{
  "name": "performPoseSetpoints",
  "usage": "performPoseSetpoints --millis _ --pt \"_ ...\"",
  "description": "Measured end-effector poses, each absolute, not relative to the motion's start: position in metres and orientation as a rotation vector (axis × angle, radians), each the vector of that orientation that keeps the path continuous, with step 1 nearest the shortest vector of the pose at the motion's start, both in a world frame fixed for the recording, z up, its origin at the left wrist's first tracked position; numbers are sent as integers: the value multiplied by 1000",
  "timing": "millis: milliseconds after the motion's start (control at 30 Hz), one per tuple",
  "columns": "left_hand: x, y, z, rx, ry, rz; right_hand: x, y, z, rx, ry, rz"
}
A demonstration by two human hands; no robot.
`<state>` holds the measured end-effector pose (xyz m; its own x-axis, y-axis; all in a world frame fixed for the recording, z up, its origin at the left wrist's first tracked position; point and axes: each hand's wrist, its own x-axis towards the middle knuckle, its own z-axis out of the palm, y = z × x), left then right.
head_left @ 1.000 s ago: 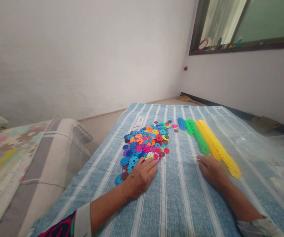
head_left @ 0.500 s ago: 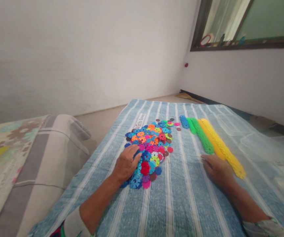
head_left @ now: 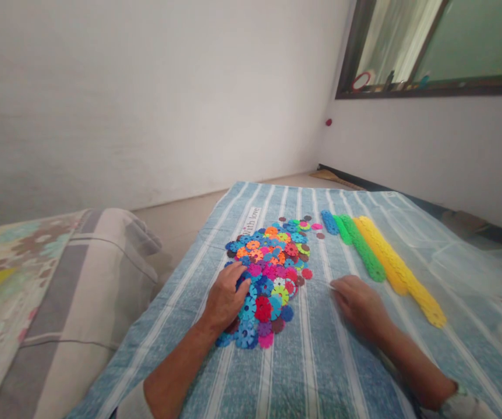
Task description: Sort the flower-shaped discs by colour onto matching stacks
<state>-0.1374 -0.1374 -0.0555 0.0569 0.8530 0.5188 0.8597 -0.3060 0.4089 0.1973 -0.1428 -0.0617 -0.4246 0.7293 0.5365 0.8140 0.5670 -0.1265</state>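
A pile of colourful notched plastic discs (head_left: 262,308), like flower-shaped building pieces, lies on a blue-and-white striped cloth (head_left: 321,361). At the pile's left edge rests my left hand (head_left: 226,298), thumb and fingers apart, touching the discs. My right hand (head_left: 362,305) is over the cloth between the pile and the sorted rows, its fingers bent and held together; whatever they may hold is hidden. Right of the pile lie overlapping rows of discs: a short blue row (head_left: 330,222), a short bright green row (head_left: 342,230), a longer green row (head_left: 367,251), an orange-yellow row (head_left: 382,256) and a yellow row (head_left: 408,273).
Clear plastic containers (head_left: 465,262) stand along the cloth's right side. To the left is a seat or bed with a grey striped cover (head_left: 102,279). A white wall (head_left: 146,105) rises behind, and a window (head_left: 473,41) is at upper right.
My right hand has moved left, away from the green and yellow rows toward the pile. My left hand stays at the pile's edge. The view has shifted slightly.
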Motion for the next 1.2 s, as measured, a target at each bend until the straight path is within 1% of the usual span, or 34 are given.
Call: performPoseSetpoints --millis 200,433,800,1067,1200 --pt "-144 -134 -56 -2141 -1856 -1108 121 -116 -46 -1114 -2345 16" --pt "-146 -131 -61 -2128 -1918 -984 72 -93 -47 -1249 -2291 -2" --pt "-143 -132 -61 -2216 -1923 -1013 62 -113 -47 -1190 -2351 -27" --pt "-140 -135 -61 -2233 -1893 -1066 54 -122 -53 -1055 -2320 -182" --pt "-139 -136 -63 -2248 -1883 -1093 54 -119 -50 -1000 -2274 -204"
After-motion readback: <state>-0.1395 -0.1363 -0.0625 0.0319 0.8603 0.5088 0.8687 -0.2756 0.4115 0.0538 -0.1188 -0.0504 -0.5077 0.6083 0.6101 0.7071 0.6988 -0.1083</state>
